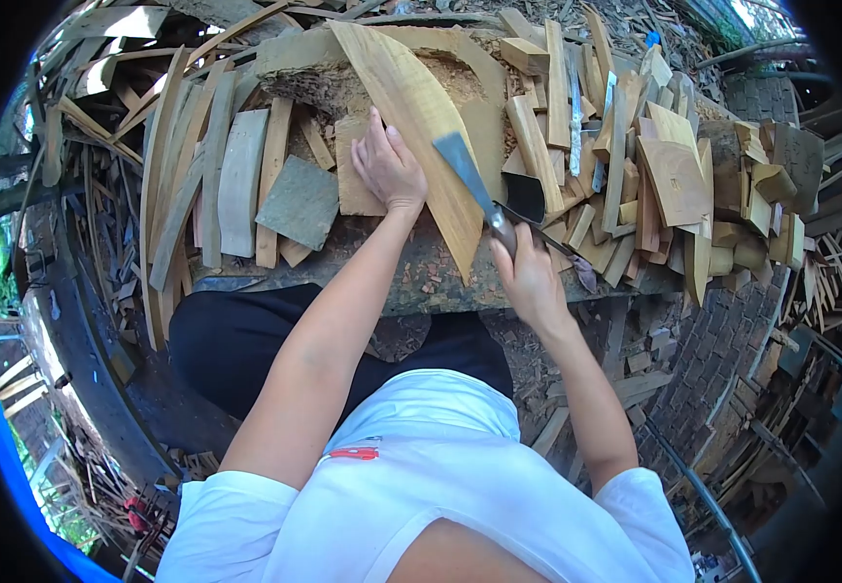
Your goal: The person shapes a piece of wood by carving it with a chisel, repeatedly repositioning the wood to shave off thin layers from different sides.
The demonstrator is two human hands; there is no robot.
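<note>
A curved, pointed wooden board (419, 119) stands slantwise over the chopping block (479, 58) in front of me, its tip pointing down toward my lap. My left hand (387, 167) grips its left edge, with the thumb side against the wood and the fingers partly bent. In my right hand (530, 277) is the handle of a knife with a broad grey blade (462, 167), closed firmly around it. The blade lies along the board's right edge, pointing up and left. Behind the left hand sits a flat wooden block (355, 185).
A grey square stone (298, 204) lies to the left, beside long wooden strips (243, 185). On the right are heaped wooden offcuts (673, 180) and a dark curved metal piece (524, 194). Wood chips cover the bench edge (411, 267); brick paving (703, 360) shows lower right.
</note>
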